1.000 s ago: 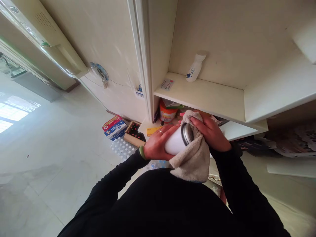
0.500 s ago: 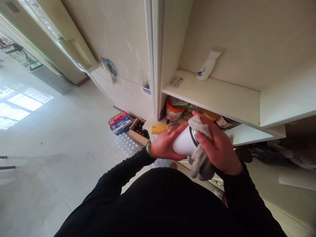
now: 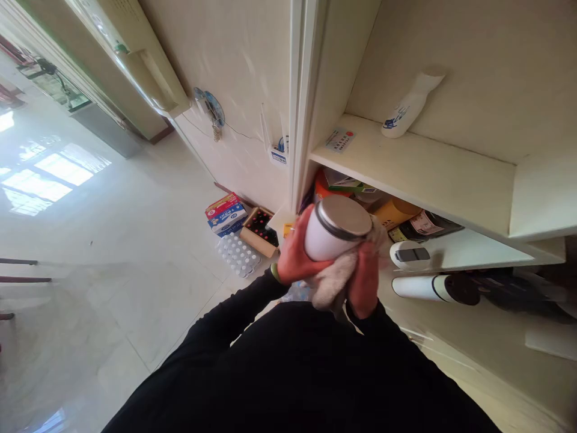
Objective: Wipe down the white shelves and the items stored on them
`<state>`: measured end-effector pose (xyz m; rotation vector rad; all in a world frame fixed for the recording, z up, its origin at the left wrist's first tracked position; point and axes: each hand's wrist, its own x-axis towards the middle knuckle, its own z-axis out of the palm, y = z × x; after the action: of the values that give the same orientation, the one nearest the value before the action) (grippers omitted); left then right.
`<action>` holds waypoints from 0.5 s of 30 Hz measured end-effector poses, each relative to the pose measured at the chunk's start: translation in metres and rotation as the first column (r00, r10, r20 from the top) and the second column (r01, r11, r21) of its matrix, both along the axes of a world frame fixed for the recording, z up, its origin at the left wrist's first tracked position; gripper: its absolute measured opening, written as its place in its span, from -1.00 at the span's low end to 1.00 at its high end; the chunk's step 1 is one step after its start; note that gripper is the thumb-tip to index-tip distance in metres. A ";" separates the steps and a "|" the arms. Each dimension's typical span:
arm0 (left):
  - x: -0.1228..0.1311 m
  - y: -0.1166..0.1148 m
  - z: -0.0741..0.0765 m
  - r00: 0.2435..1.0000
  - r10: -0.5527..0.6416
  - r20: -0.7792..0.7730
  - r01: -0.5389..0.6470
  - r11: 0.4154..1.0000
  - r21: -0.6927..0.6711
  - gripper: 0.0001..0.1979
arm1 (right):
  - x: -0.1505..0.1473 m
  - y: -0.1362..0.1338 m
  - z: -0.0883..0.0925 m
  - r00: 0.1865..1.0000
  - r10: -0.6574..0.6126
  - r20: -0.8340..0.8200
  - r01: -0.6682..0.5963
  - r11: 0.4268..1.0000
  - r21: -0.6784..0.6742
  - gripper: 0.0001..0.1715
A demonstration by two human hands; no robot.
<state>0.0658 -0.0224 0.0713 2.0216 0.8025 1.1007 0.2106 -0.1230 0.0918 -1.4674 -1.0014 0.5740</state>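
In front of my chest, a white cylindrical canister (image 3: 321, 236) is tilted so its round metallic-looking end, ringed by a dark band, faces up towards me. My left hand (image 3: 293, 255) is closed around its left side. Against its lower right side, my right hand (image 3: 364, 279) presses a crumpled beige-grey cloth (image 3: 334, 281), gripped in bent fingers that are partly blurred. Part of the cloth hangs below the canister, between both hands. The canister's far end is hidden.
A white cabinet shelf (image 3: 460, 171) bears a tilted-looking white bottle (image 3: 406, 109) and a card (image 3: 341, 139). Below, jars and packages crowd a compartment near a white lidded container (image 3: 409, 255) and a white cylinder (image 3: 417, 287). Boxes (image 3: 226, 218) and bottle packs (image 3: 238, 255) stand on the floor.
The canister has turned, its banded end swinging up towards me. My right hand and the cloth have moved from that end to its lower side. The camera view has shifted.
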 end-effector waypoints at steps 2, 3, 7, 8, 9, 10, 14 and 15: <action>-0.003 0.004 -0.002 0.994 0.109 -0.002 -0.109 0.994 -0.014 0.46 | -0.014 0.002 -0.002 0.999 -0.038 0.007 0.038 0.999 -0.018 -0.25; -0.005 0.007 -0.003 0.989 0.149 0.001 -0.149 0.989 -0.020 0.48 | -0.019 0.004 -0.002 1.000 -0.025 0.019 0.026 0.999 -0.022 -0.25; -0.019 0.023 -0.007 0.959 0.265 0.097 -0.261 0.964 -0.052 0.51 | -0.027 0.009 -0.003 0.989 0.150 0.015 -0.150 0.988 -0.044 -0.23; -0.024 0.030 -0.009 0.947 0.292 0.137 -0.285 0.956 -0.063 0.51 | -0.025 0.010 -0.004 0.978 0.208 -0.012 -0.208 0.976 -0.057 -0.23; -0.030 0.038 -0.013 0.932 0.320 0.172 -0.311 0.947 -0.078 0.50 | -0.023 0.009 -0.005 0.964 0.262 -0.051 -0.266 0.961 -0.076 -0.25; -0.036 0.047 -0.018 0.917 0.349 0.194 -0.336 0.937 -0.096 0.48 | -0.021 0.008 -0.007 0.946 0.309 -0.099 -0.318 0.943 -0.099 -0.28; -0.059 0.089 -0.049 0.874 0.457 0.166 -0.437 0.888 -0.144 0.39 | -0.009 -0.003 -0.019 0.909 0.285 -0.305 -0.348 0.921 -0.177 -0.35; -0.064 0.099 -0.059 0.870 0.471 0.146 -0.453 0.880 -0.141 0.36 | -0.006 -0.006 -0.022 0.909 0.244 -0.338 -0.318 0.930 -0.185 -0.35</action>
<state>0.0017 0.0769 0.0124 1.6542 1.2634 1.4473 0.2044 -0.1292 0.0693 -1.3876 -0.9229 1.1343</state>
